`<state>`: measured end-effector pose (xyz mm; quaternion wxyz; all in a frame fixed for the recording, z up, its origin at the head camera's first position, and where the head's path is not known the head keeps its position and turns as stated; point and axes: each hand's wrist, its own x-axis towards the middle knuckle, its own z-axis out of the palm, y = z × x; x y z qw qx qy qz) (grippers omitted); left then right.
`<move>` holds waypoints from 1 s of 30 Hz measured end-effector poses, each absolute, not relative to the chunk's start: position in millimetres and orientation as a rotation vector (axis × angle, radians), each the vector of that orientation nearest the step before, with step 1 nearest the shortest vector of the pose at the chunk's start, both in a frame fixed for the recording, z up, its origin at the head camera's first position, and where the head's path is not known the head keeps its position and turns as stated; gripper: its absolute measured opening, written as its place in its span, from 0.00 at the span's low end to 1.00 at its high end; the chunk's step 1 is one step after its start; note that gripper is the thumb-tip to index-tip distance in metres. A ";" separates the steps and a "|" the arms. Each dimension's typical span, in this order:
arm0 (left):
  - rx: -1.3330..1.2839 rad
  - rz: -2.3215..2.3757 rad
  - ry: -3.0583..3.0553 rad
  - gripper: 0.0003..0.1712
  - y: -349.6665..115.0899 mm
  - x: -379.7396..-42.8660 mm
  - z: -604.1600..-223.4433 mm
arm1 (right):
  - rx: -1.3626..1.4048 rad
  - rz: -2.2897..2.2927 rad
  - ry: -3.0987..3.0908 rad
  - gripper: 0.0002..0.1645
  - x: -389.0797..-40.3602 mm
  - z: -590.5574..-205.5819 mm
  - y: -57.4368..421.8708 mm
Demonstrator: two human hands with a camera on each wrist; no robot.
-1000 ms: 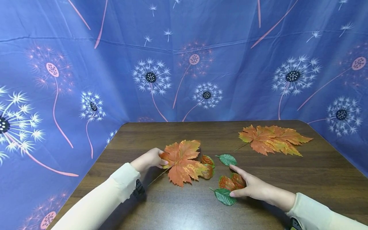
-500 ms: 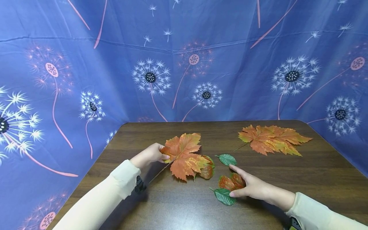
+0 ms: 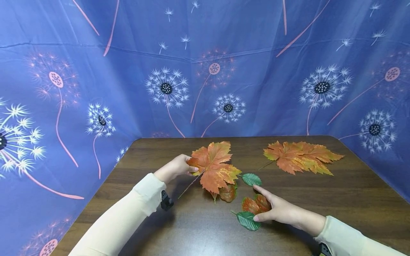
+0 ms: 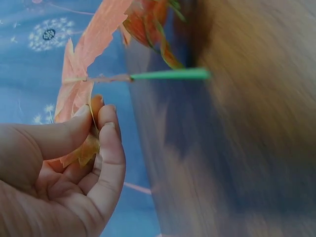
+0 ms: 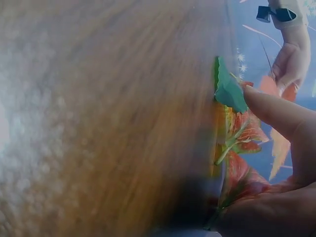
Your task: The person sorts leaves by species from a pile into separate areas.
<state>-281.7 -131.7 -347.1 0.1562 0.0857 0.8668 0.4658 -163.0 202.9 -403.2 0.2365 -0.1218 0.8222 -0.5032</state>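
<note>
My left hand point(image 3: 178, 166) pinches the edge of an orange maple leaf point(image 3: 215, 165) between thumb and fingers. The left wrist view shows this leaf point(image 4: 74, 98) raised above the table, its green-tipped stem point(image 4: 173, 74) sticking out. Beneath it, a red-green leaf point(image 3: 228, 194) is partly covered. My right hand point(image 3: 283, 211) rests with thumb and index finger spread. Its thumb touches a lower green leaf point(image 3: 246, 221), and the index fingertip is at an upper green leaf point(image 3: 251, 179). Between them lies another red-green leaf point(image 3: 251, 205), partly hidden by the hand.
Overlapping orange maple leaves point(image 3: 296, 156) lie at the back right of the brown wooden table point(image 3: 153, 149). A blue curtain point(image 3: 262, 85) with dandelion prints hangs behind the table's far edge.
My left hand has moved right and away from me with the maple leaf, which now covers more of the middle red-green leaf. My right hand stays at the green leaves.
</note>
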 end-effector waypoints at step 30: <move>0.083 1.726 2.302 0.25 -5.8 -332.8 -341.5 | -0.340 -1.376 2.272 0.63 -162.8 -405.8 206.1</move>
